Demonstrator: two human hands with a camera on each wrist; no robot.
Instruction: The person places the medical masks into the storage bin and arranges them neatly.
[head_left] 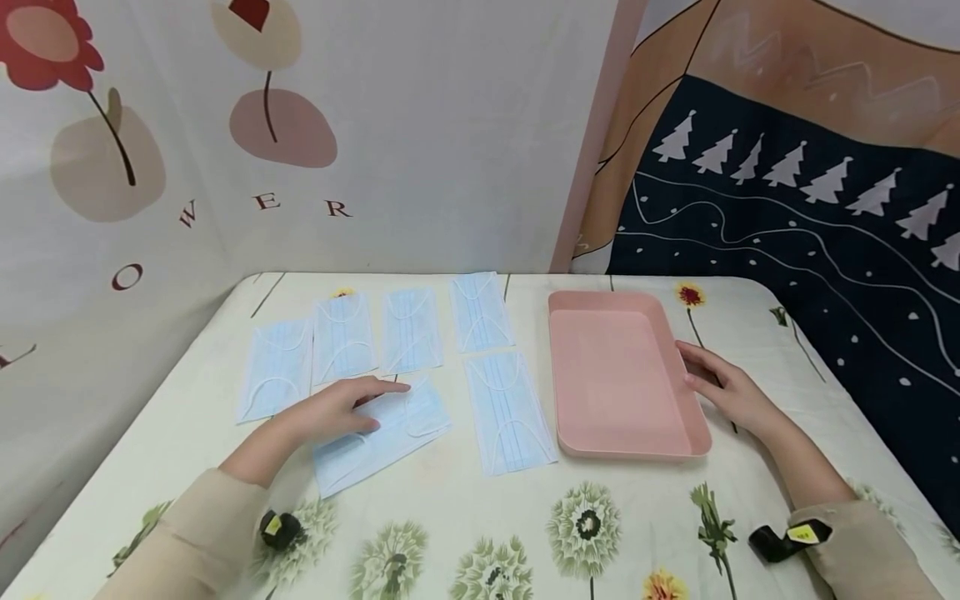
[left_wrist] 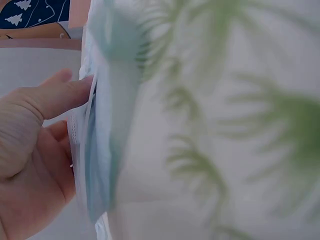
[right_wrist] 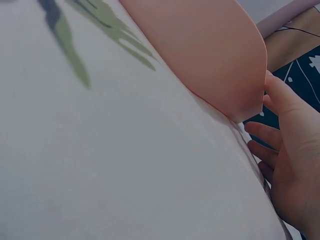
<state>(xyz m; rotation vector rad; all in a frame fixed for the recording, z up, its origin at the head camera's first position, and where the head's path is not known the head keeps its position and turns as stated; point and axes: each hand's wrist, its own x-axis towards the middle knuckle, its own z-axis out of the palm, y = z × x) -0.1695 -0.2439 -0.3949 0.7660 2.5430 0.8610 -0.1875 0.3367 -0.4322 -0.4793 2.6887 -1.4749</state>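
Observation:
A light blue face mask point(head_left: 390, 425) lies slanted on the table, with white ear loops. My left hand point(head_left: 333, 408) is over its upper left part, index finger stretched across it and thumb apart from the finger. In the left wrist view the thumb touches a loop of the mask point(left_wrist: 102, 150), and the lower fingers are partly hidden behind its edge. At the right stands a shallow pink tray point(head_left: 618, 375). My right hand point(head_left: 731, 387) rests beside its right wall, thumb and fingertips at the rim; in the right wrist view the thumb meets the tray point(right_wrist: 215, 55).
Several more masks lie flat: a row along the back, from the left mask point(head_left: 277, 367) to the rear mask point(head_left: 482, 312), and another mask point(head_left: 510, 412) just left of the tray. A flowered cloth point(head_left: 450, 508) covers the table. Printed curtains point(head_left: 450, 150) hang behind.

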